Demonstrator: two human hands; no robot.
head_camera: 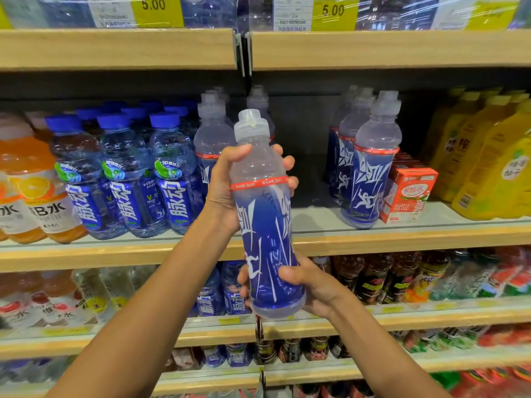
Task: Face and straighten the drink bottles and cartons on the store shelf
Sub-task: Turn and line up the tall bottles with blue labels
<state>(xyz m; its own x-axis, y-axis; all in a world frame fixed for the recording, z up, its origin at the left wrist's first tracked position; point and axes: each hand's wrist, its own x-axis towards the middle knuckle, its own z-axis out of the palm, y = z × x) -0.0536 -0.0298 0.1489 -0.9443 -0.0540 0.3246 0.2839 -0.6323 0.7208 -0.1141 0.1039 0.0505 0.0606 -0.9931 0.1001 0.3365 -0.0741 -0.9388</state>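
I hold a clear sports bottle with a blue label and a red band out in front of the middle shelf, slightly tilted. My left hand grips its upper part just under the cap. My right hand grips its base, thumb across the label. More bottles of the same kind stand on the shelf: one row at the right and another behind my left hand. Between those two rows the shelf shows a gap.
Blue-capped water bottles and orange drinks fill the shelf's left part. A red carton and yellow bottles stand at the right. The upper shelf edge hangs above, and lower shelves hold more drinks.
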